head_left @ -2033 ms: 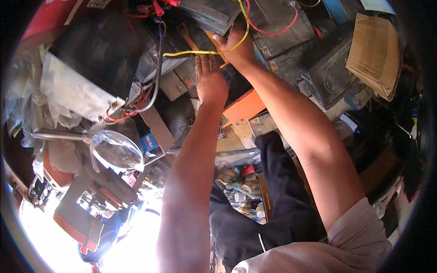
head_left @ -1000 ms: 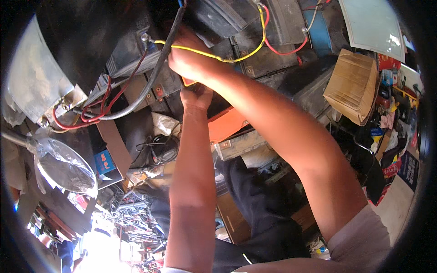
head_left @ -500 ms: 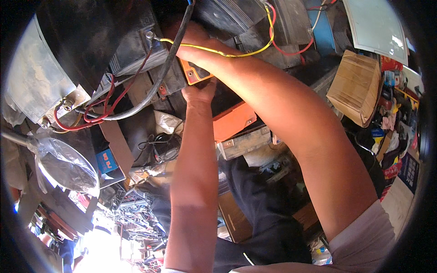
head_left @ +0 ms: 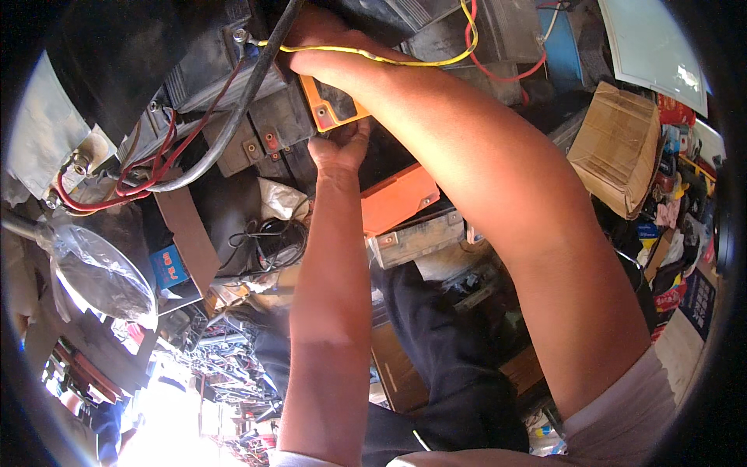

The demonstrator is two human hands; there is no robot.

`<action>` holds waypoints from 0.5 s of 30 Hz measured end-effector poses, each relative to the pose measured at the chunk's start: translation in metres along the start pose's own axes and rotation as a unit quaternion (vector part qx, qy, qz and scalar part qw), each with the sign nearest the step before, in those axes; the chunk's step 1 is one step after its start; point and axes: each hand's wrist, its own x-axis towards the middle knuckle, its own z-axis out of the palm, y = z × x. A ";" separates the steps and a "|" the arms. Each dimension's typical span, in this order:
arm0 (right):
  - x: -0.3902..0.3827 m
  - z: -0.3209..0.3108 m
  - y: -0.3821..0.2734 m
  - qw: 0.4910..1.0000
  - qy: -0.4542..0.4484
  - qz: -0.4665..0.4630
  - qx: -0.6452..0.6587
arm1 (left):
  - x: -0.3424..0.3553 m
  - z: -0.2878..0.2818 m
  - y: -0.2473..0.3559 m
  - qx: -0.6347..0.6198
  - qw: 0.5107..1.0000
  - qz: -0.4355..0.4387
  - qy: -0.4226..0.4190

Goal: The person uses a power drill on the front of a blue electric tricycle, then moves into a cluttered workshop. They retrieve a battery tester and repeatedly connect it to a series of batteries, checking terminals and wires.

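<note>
A dark battery with an orange top frame (head_left: 342, 119) sits among other batteries at the top middle. My left hand (head_left: 341, 148) is closed on its near end, thumb against the orange edge and the other fingers partly out of sight underneath. My right hand (head_left: 315, 43) reaches over to the battery's far side; its fingers are hidden behind the thick black cable (head_left: 264, 62) and in shadow. A yellow wire (head_left: 373, 57) runs across my right wrist from a bolted terminal (head_left: 241, 36). Below my right forearm lies a second battery with an orange cover (head_left: 398, 201).
Red wires (head_left: 165, 156) loop around terminals at the left. A plastic-wrapped oval object (head_left: 105, 272) stands near the left rim. Grey batteries (head_left: 284, 124) crowd beside my left hand. A cardboard box (head_left: 615, 148) and mixed goods line the right, and tangled black cords (head_left: 268, 245) lie lower down.
The view has shifted slightly, so the cables and batteries at the left appear further left. Both hands stay at the orange-topped battery, with little visible movement relative to it.
</note>
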 end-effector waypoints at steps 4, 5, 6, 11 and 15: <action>0.003 0.000 0.000 1.000 -0.003 0.001 0.007 | 0.000 0.001 -0.001 0.013 1.000 0.005 0.024; 0.004 0.000 0.000 1.000 -0.004 0.002 0.008 | 0.000 0.001 -0.002 0.019 0.999 0.006 0.036; 0.004 0.000 -0.001 1.000 -0.005 0.002 0.010 | -0.001 0.002 -0.003 0.002 1.000 -0.003 0.011; 0.003 -0.004 -0.003 1.000 -0.015 0.007 0.018 | -0.011 0.013 -0.011 -0.038 0.999 0.004 0.006; 0.005 -0.002 0.001 0.999 -0.014 0.011 0.027 | -0.030 0.021 -0.015 -0.023 1.000 0.003 0.021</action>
